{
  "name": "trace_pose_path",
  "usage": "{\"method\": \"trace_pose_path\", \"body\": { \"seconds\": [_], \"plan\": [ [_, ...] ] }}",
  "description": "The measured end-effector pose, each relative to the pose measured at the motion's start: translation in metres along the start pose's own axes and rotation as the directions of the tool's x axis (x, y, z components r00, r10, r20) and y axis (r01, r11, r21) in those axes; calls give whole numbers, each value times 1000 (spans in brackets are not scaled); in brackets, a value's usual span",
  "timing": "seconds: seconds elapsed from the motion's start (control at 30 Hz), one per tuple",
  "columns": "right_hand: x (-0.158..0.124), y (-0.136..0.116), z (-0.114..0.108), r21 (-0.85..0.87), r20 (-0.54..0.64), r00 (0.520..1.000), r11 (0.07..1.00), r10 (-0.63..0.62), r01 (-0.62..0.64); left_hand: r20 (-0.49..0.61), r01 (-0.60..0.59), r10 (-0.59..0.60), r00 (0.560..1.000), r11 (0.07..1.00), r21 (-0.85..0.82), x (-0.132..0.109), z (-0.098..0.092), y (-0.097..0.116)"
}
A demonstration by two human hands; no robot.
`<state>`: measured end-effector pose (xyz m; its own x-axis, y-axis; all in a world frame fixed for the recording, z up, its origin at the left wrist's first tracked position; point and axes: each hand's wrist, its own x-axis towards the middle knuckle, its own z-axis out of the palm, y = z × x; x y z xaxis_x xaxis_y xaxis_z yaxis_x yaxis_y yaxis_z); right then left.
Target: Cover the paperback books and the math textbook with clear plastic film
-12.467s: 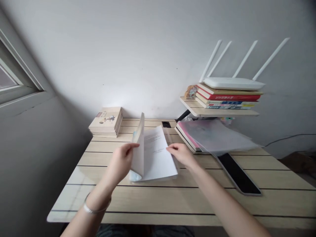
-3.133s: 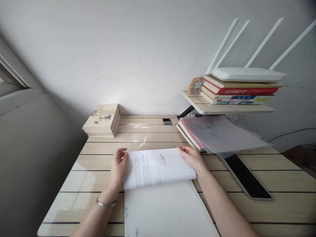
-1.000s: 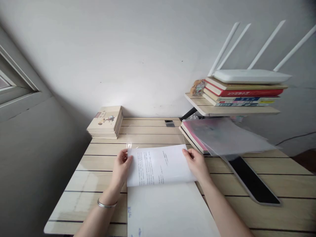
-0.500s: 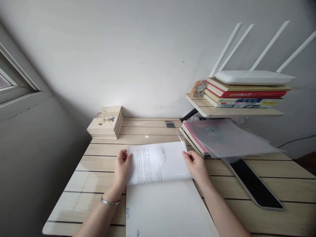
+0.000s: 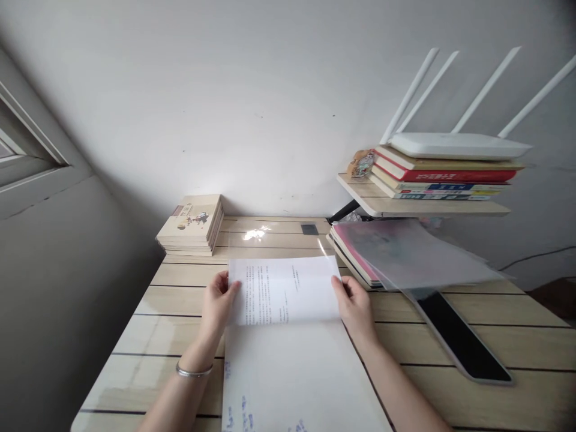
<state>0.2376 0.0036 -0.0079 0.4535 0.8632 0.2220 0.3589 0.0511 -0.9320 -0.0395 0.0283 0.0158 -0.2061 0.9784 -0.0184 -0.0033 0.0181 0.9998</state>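
Observation:
A white printed page (image 5: 270, 294) lies across the middle of the desk, its lines of text running sideways. Clear plastic film (image 5: 279, 243) reaches beyond its far edge and catches a bright reflection. Nearer to me is a whitish sheet (image 5: 292, 372) with blue handwriting along its left side and near edge. My left hand (image 5: 220, 300) pinches the page's left edge with the film, thumb on top. On the opposite edge, my right hand (image 5: 353, 300) grips in the same way. The fingers under both edges are partly hidden.
A stack of books (image 5: 191, 225) stands at the back left. At right, more books (image 5: 355, 258) lie under a frosted plastic sheet (image 5: 418, 252), beside a black phone-like slab (image 5: 463, 336). Above them, a small shelf (image 5: 432, 208) bears books and a white router (image 5: 454, 146).
The near edge of the printed page has moved away from me, so more of the handwritten sheet shows. Both hands keep their hold; the left has shifted slightly left.

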Motion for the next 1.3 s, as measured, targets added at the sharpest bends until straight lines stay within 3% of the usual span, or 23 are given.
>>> {"method": "trace_pose_path", "body": {
  "seconds": [0.13,0.4,0.63,0.87,1.3],
  "plan": [
    [-1,1,-5,27,48,998,999,-37,35,-62,-37,40,997,998,56,-1,3,-4],
    [-8,7,10,-185,-136,983,978,-122,96,-102,-32,44,994,993,116,-5,5,5],
    [-9,3,10,-230,-130,970,958,-207,174,-183,-2,19,983,996,92,-8,-4,-2],
    [-9,11,8,-197,-139,971,966,-195,166,-59,68,-65,996,996,58,-14,-7,-1],
    [-12,4,4,-141,-158,973,979,-168,146,-169,26,13,986,974,226,-9,4,-8]
  ]
}}
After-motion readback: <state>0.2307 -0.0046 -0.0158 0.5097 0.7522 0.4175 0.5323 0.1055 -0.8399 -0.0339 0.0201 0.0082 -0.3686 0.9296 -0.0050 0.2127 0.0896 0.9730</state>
